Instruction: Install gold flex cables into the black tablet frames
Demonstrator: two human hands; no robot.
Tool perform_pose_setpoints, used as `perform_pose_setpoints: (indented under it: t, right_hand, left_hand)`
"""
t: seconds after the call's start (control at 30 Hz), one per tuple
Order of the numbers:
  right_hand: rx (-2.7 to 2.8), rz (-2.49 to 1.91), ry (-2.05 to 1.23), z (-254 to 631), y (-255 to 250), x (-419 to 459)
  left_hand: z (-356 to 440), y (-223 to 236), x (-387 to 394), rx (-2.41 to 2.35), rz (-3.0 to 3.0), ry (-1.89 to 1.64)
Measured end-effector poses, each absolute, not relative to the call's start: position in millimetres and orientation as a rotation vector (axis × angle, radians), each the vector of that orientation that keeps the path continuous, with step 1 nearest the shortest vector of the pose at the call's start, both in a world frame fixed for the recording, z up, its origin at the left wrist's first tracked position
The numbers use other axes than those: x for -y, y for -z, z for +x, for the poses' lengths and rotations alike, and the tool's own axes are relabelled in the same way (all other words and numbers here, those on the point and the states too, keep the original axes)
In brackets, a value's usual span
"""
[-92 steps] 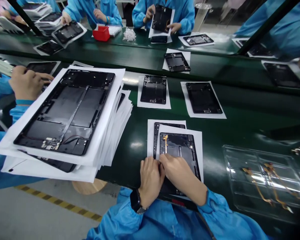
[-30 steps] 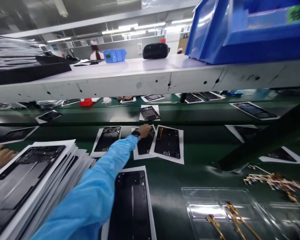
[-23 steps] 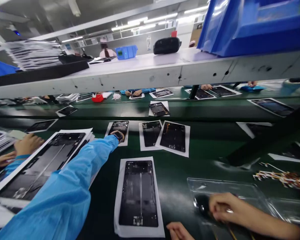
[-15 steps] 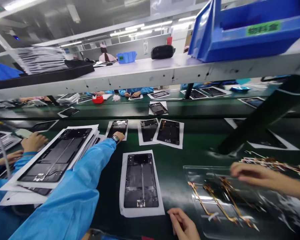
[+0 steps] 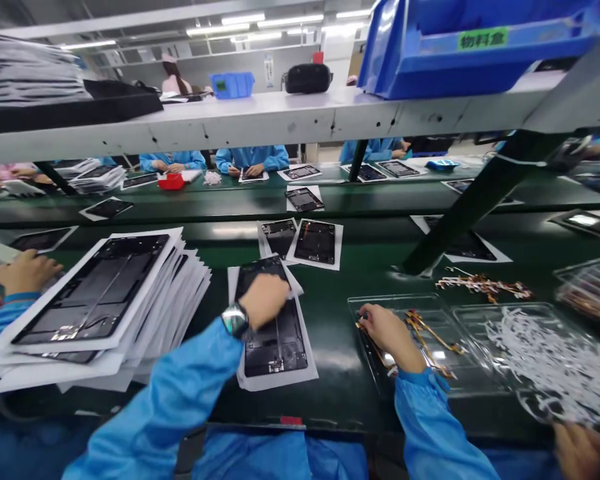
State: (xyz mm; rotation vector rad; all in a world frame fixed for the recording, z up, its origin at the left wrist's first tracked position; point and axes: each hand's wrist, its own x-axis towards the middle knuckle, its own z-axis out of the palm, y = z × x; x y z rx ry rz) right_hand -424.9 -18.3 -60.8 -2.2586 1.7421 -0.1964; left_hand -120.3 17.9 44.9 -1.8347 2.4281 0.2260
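My left hand (image 5: 264, 300), with a black wristwatch, lies over a black tablet frame (image 5: 275, 350) on white paper (image 5: 300, 373), hiding the frame's upper part. Another sheet seems to lie under it, though the hand blocks the view. My right hand (image 5: 385, 330) reaches into a clear plastic tray (image 5: 380, 301), its fingertips pinched at the end of an orange flex cable (image 5: 366, 325). More of these cables (image 5: 427, 333) lie loose beside it. A sleeved hand (image 5: 25, 272) at the far left, not mine, rests near a tall stack of papered frames (image 5: 93, 293).
A second clear tray (image 5: 545, 360) holds white curled strips, and loose cables (image 5: 483, 287) lie beyond it. More papered frames (image 5: 314, 241) sit on the green belt (image 5: 340, 400). Above runs a white shelf (image 5: 280, 117) with a blue bin (image 5: 460, 60). Co-workers sit across the line.
My left hand has come nearer, and a papered frame now overlaps the near sheet. My right hand has moved into the cable tray. The bare forearm over the tray has gone.
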Motion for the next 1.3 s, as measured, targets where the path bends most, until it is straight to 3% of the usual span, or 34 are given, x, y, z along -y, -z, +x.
perform_pose_setpoints:
  t: [0.17,0.37,0.6,0.87,1.03,1.3]
  right_hand:
    - [-1.702,-2.27,0.148,-425,76,27]
    - [-1.613,-2.189,0.216,-435,58,28]
    - [-1.457,-1.8,0.649,-441,15,5]
    - [-1.315,-1.61,0.777,-429,-8,0]
    - [-1.313,-1.6,0.822,-428,-17,1]
    - [-1.32,-1.58,0.914,-450,-25,-5]
  left_hand:
    - [-171,10,-124,-2.484,-1.54,-0.272]
    - [-152,43,-157,-2.605,-1.536,-0.436]
    - [-169,28,-109,-2.914,-1.898,-1.17]
    - [-223,69,-34,-2.737,-1.672,-1.912]
    - [-214,79,-9,-2.592,-1.953,-1.816]
    - [-234,57,18,-2.356,-1.043,-2.379]
